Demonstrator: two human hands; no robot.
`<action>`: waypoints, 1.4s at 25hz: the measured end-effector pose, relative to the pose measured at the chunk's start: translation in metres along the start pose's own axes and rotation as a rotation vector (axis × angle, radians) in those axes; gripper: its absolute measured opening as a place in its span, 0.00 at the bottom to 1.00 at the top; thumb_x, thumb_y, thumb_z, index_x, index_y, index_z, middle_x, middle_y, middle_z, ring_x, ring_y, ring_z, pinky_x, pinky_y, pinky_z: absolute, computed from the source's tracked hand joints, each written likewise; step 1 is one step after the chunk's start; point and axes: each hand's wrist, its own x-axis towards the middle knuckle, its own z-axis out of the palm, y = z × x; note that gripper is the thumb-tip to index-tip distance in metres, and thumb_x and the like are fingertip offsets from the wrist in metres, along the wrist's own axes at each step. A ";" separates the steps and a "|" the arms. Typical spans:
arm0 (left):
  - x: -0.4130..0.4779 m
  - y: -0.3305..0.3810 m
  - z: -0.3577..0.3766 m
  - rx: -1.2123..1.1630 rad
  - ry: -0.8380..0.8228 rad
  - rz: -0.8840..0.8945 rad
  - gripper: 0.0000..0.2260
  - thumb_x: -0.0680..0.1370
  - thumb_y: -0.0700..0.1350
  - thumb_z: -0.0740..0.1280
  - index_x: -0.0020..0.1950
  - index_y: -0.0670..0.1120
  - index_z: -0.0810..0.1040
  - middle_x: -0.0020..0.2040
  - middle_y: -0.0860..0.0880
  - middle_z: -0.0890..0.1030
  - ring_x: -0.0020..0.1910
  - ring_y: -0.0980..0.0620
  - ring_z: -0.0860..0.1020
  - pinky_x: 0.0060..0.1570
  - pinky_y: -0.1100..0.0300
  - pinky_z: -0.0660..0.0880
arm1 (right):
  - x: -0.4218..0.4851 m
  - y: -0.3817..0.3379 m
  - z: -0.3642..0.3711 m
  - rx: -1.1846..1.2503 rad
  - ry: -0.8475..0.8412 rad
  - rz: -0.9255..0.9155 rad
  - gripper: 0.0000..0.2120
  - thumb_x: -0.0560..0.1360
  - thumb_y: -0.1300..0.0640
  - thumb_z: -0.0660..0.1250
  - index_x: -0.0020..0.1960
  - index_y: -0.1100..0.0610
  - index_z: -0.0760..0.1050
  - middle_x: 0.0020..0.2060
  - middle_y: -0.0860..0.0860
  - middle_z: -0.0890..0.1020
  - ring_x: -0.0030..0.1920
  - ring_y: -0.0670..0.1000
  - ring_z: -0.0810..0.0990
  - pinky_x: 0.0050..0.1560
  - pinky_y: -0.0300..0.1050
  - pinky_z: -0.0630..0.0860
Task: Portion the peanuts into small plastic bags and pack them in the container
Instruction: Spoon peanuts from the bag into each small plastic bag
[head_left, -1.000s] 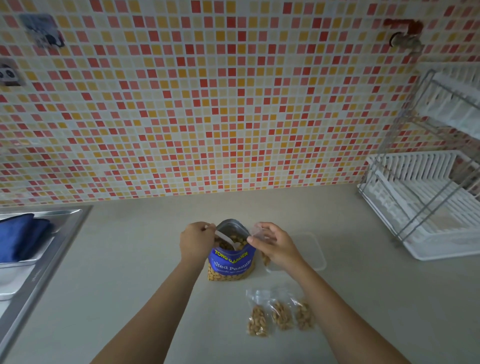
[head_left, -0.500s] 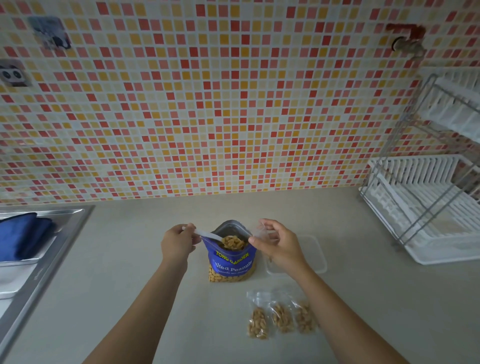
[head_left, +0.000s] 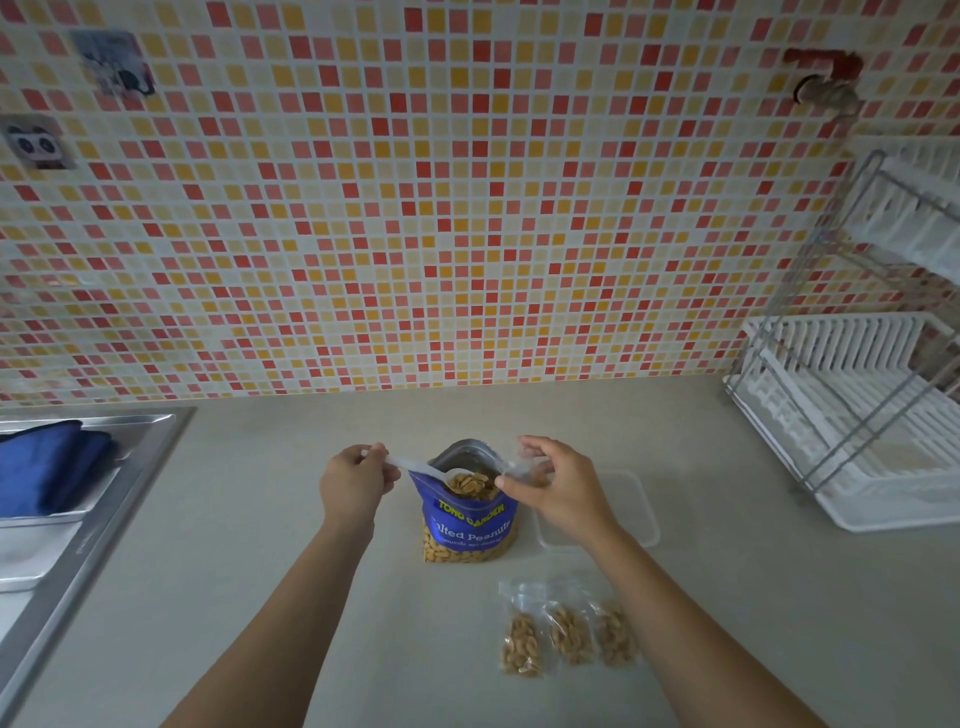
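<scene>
A blue peanut bag (head_left: 470, 525) stands open on the counter between my hands. My left hand (head_left: 353, 480) grips the handle of a white plastic spoon (head_left: 441, 470), whose bowl holds peanuts over the bag's mouth. My right hand (head_left: 558, 488) pinches a small clear plastic bag (head_left: 519, 467) beside the bag's right rim. Three filled small bags (head_left: 566, 631) lie in a row on the counter in front. A clear rectangular container (head_left: 636, 512) sits to the right, partly behind my right hand.
A steel sink (head_left: 67, 519) with a blue cloth (head_left: 49, 470) is at the left. A white dish rack (head_left: 852, 415) on a wire frame stands at the right. The tiled wall runs along the back of the beige counter (head_left: 260, 597).
My left hand drew back to the left and lifted the spoon, loaded with peanuts, up out of the bag. My right hand stayed at the bag's rim with the small bag.
</scene>
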 end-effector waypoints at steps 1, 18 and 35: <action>0.001 0.000 0.000 -0.026 -0.001 -0.034 0.11 0.78 0.42 0.60 0.53 0.37 0.77 0.35 0.45 0.79 0.37 0.50 0.78 0.46 0.55 0.76 | 0.000 0.000 0.000 -0.008 0.002 0.001 0.31 0.64 0.46 0.76 0.64 0.51 0.72 0.56 0.46 0.78 0.47 0.43 0.78 0.44 0.33 0.74; -0.033 0.064 -0.002 0.119 -0.087 0.512 0.09 0.78 0.46 0.61 0.47 0.42 0.78 0.33 0.50 0.80 0.35 0.56 0.78 0.44 0.59 0.77 | 0.002 -0.023 0.029 0.073 0.065 -0.028 0.27 0.64 0.46 0.76 0.60 0.50 0.74 0.51 0.44 0.79 0.46 0.42 0.79 0.48 0.40 0.78; -0.039 -0.012 -0.006 0.353 0.007 0.437 0.18 0.77 0.47 0.65 0.65 0.45 0.71 0.55 0.49 0.74 0.46 0.54 0.74 0.47 0.62 0.71 | -0.019 -0.008 0.008 0.241 0.266 -0.040 0.13 0.61 0.49 0.78 0.38 0.51 0.75 0.32 0.47 0.82 0.34 0.46 0.81 0.38 0.42 0.79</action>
